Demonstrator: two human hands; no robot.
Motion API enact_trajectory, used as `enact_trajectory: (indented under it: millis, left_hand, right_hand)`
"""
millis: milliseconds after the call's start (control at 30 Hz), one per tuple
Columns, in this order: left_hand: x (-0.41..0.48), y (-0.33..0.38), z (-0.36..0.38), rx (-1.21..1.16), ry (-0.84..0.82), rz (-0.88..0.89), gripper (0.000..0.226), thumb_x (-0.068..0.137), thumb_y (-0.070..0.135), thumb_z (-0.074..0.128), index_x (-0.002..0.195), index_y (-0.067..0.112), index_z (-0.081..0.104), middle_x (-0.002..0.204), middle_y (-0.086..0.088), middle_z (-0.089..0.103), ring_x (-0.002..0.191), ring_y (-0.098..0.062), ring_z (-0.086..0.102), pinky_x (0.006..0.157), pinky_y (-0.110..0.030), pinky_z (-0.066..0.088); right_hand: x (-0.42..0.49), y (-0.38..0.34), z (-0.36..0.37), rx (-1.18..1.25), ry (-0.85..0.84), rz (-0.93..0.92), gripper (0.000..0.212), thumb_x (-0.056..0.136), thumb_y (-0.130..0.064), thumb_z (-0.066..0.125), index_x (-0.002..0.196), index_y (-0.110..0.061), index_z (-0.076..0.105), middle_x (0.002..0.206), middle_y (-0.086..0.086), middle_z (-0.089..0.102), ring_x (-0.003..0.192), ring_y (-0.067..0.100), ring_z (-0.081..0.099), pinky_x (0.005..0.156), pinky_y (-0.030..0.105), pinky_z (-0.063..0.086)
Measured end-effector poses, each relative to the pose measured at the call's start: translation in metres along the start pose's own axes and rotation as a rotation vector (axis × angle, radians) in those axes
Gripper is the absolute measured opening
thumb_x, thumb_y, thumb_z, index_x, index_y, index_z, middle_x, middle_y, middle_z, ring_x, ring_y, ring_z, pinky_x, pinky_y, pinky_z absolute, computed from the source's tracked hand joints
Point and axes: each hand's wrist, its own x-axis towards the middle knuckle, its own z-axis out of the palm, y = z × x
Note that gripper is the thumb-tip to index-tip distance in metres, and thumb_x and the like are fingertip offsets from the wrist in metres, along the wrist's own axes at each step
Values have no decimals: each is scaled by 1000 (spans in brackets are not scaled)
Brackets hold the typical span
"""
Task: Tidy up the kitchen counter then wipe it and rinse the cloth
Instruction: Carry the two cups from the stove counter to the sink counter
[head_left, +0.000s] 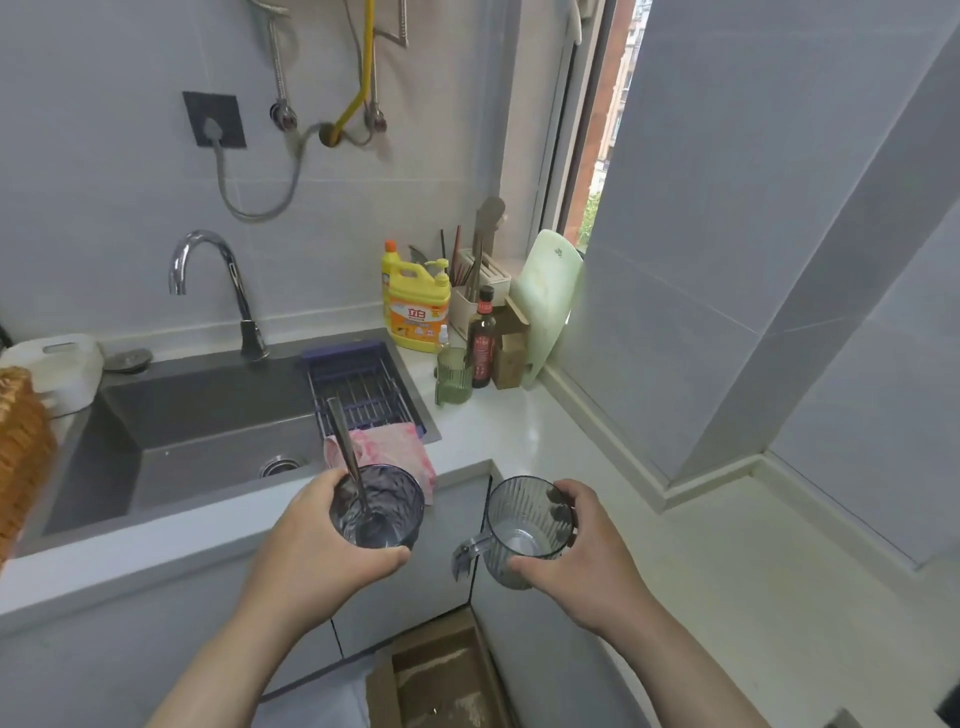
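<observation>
left hand (311, 540) wrapped round a dark glass (378, 506), metal spoon (349, 462) standing in it, held over the counter edge (156, 551) in front of the sink (197, 441). right hand (582, 551) grips a clear ribbed mug (524, 530), handle pointing left. pink cloth (395, 449) draped over the sink's near right corner, by the drain rack (363, 384).

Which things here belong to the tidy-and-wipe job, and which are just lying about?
Job: left hand gripping glass with spoon; right hand gripping mug; cloth on the sink edge; counter; tap.
Lying about: detergent, green cup, sauce bottle, cutting board, utensil holder, rack.
</observation>
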Motion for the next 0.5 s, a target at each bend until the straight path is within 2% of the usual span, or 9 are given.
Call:
enact_trajectory:
  millis: [233,400,433,467,500]
  left_hand:
    - [64,28,23,50,-63,65,110,49,55,82,144,28,34,142,9,46,123,-14,49,98,-33,46]
    - [106,44,49,61,-109,103,114,43,62,78,144,28,35,143,8,46,125,-15,47,102,-36,44]
    - [114,48,55,62,-118,113,114,44,61,79,143,28,36,143,8,46,123,-14,49,99,-33,46]
    - [122,53,61,65,-129,126,111,47,57,82,143,27,36,141,9,47,115,-11,54,90,-25,49]
    - [131,57,67,74,-149,138,105,52,51,85,142,27,37,138,10,48,99,-7,59,75,-12,49]
  right_hand:
    - [67,17,-16,54,41,28,90,53,-43,84,129,-41,35,127,-17,47,117,7,49,91,19,38]
    - [93,35,-32,55,76,76,94,54,-45,82,135,-39,34,128,-20,46,118,5,48,94,22,39]
    - [95,41,-34,56,89,96,95,52,-48,81,134,-40,34,129,-20,46,118,5,48,95,23,40]
    - [97,46,-37,56,106,116,96,49,-50,79,133,-40,34,129,-20,46,119,6,48,96,24,42]
    - [99,52,-39,59,125,138,97,47,-52,78,133,-41,34,129,-20,46,119,7,48,98,25,42]
